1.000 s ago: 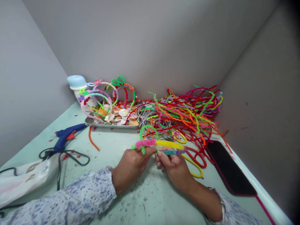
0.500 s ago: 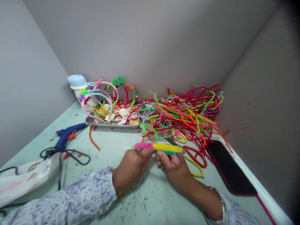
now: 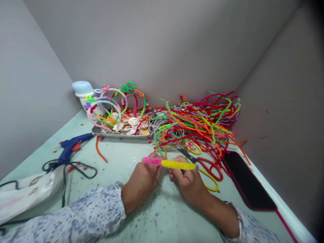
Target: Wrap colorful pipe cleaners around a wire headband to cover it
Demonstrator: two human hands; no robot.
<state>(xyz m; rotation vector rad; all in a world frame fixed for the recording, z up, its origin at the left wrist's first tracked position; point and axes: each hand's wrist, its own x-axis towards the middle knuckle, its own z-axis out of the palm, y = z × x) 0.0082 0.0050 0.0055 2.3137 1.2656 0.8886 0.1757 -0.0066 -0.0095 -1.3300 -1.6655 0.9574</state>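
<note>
A fuzzy band [image 3: 178,164], pink at its left end and yellow along the rest, is held up at the centre, seen nearly edge-on. My left hand [image 3: 145,177] has its fingers closed on the pink end. My right hand [image 3: 188,182] grips the band below its yellow part. Fingertips of both hands are partly hidden behind the band. Scissors with red handles [image 3: 211,168] and a yellow-handled pair [image 3: 210,184] lie just right of my right hand. Behind the band is a heap of coloured pipe cleaners [image 3: 197,121].
A metal tray [image 3: 121,136] with shells and decorated headbands stands at the back beside a blue-capped bottle [image 3: 83,88]. A blue glue gun [image 3: 68,148] with its cord and a white plastic bag [image 3: 32,195] lie left. A phone [image 3: 249,182] lies right.
The band has tilted, its pink end a little lower, and the teal strip beneath the yellow part no longer shows. Both hands keep hold and have barely moved.
</note>
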